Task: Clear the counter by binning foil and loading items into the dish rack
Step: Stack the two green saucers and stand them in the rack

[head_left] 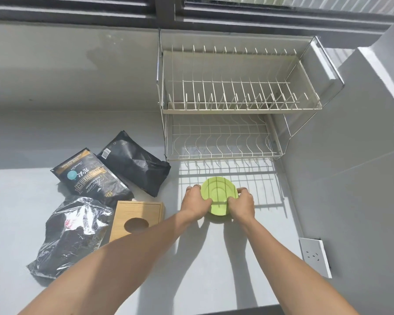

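A light green bowl (218,192) stands on the grey counter (214,258), just in front of the dish rack (237,110). My left hand (195,202) grips its left rim and my right hand (241,204) grips its right rim. The rack is a two-tier wire frame with cream trays; both tiers hold nothing. A crinkled silvery foil bag (71,235) lies at the left of the counter.
Two black coffee bags (91,176) (134,160) lie left of the rack, with a wooden tissue box (135,220) in front of them. A white wall socket (315,255) sits on the right wall. A window runs along the back.
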